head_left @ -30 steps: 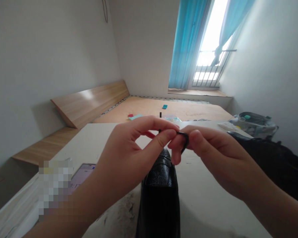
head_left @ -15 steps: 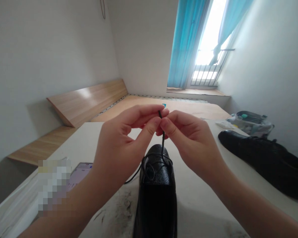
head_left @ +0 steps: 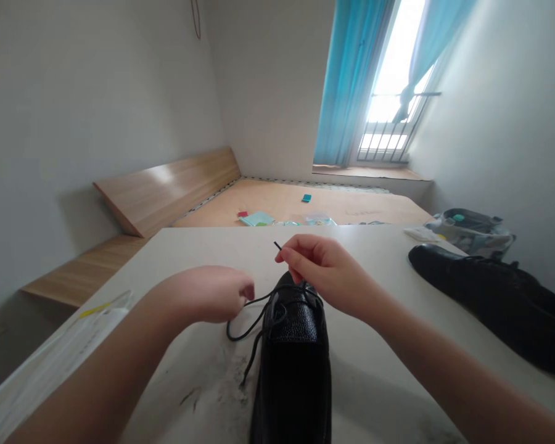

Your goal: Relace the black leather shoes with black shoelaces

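A black leather lace-up shoe [head_left: 296,376] stands on the white table [head_left: 166,253], its laced end pointing away from me. My right hand [head_left: 324,265] is above the laced end, pinching the thin black shoelace [head_left: 254,311] near its tip, which sticks out to the left of my fingers. My left hand [head_left: 213,296] is curled into a loose fist to the left of the shoe. The lace reaches its fingertips and also hangs in a loop beside the shoe. Part of the lace is hidden behind my fingers.
A second black shoe [head_left: 485,302] lies at the table's right side. A white packet with a yellow strip [head_left: 102,314] lies at the left edge. A patterned bag [head_left: 472,233] sits beyond the table, with a wooden bed platform [head_left: 296,203] and small items behind.
My hands have moved apart. The left hand has gone left and down, and the right has dropped toward the shoe. The lace now shows as a loop on the left of the shoe.
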Available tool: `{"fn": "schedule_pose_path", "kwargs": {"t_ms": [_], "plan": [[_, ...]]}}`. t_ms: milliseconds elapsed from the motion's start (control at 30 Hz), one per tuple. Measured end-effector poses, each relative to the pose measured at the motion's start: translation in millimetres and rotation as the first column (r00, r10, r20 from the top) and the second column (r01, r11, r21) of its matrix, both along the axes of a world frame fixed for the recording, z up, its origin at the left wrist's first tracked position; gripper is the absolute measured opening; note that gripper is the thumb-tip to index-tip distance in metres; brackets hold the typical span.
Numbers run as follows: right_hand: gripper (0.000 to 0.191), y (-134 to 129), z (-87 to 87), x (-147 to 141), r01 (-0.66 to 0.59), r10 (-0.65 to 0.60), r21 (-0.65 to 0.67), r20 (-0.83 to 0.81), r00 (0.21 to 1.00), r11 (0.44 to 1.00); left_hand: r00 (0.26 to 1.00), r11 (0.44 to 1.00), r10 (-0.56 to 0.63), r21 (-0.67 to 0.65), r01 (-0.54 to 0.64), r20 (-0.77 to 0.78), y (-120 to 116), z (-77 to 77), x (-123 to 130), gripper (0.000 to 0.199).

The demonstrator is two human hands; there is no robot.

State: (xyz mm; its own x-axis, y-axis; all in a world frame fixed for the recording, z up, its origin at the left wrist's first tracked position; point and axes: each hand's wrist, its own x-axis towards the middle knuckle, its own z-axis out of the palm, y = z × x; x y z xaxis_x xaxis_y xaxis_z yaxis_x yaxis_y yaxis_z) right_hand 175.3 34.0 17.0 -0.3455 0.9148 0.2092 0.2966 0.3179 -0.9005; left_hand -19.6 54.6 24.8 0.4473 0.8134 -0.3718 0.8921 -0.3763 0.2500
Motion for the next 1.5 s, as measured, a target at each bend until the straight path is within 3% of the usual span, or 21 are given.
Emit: {"fn": "schedule_pose_path", "kwargs": {"t_ms": [200,400,467,600,667,733,833,933,1033,1100,1300,1400,1500], "plan": [[0.018,0,-2.1,0,-0.021,0.021,-0.003,0.030,0.999,1.000,0.991,0.982,-0.131,-0.138,0.130,-0.001,-18,12.5,10,0.030],[0.017,-2,-0.2,1,-0.040,0.040,-0.013,0.016,0.999,0.999,0.978,0.981,-0.195,-0.035,0.193,-0.072,-32,14.0,13,0.017],[0.017,-4,1.5,1,-0.029,0.028,0.005,0.009,1.000,1.000,0.984,0.981,-0.180,-0.074,0.179,-0.008,-29,14.4,12,0.019],[0.020,-9,4.3,0,-0.054,0.052,-0.009,-0.103,0.993,0.999,0.960,0.980,-0.090,-0.147,0.133,0.266,-18,25.4,3,0.034],[0.022,-11,3.4,0,-0.158,0.134,-0.101,-0.214,0.968,0.982,0.915,0.987,-0.040,-0.129,0.099,0.401,-14,31.4,0,0.041],[0.024,-11,1.5,0,-0.304,0.223,-0.198,-0.350,0.910,0.932,0.868,0.988,-0.021,-0.123,0.095,0.497,-12,34.6,-1,0.043],[0.024,-8,0.2,3,-0.425,0.266,-0.244,-0.492,0.829,0.872,0.796,0.988,0.008,-0.127,0.087,0.605,-13,34.5,0,0.036],[0.024,-5,2.0,7,-0.382,0.224,-0.262,-0.479,0.849,0.886,0.653,0.999,0.054,-0.044,-0.032,0.756,-14,33.6,3,0.023],[0.026,-3,3.8,10,-0.338,0.195,-0.271,-0.444,0.875,0.901,0.479,0.987,0.007,0.071,-0.143,0.878,-16,34.9,5,0.014],[0.026,-3,4.1,10,-0.349,0.210,-0.259,-0.443,0.871,0.901,0.436,0.980,-0.035,0.117,-0.162,0.899,-17,36.7,7,0.014],[0.028,-2,3.9,10,-0.309,0.206,-0.212,-0.401,0.893,0.927,0.413,0.981,-0.070,0.138,-0.138,0.908,-20,40.0,15,0.022],[0.026,-1,4.8,9,-0.195,0.130,-0.133,-0.385,0.914,0.972,0.486,0.967,-0.111,0.208,-0.149,0.867,-20,37.4,17,0.023],[0.020,-2,5.6,8,0.025,-0.008,0.043,-0.352,0.936,0.999,0.594,0.927,-0.162,0.328,-0.182,0.788,-20,31.4,21,0.026]]}}
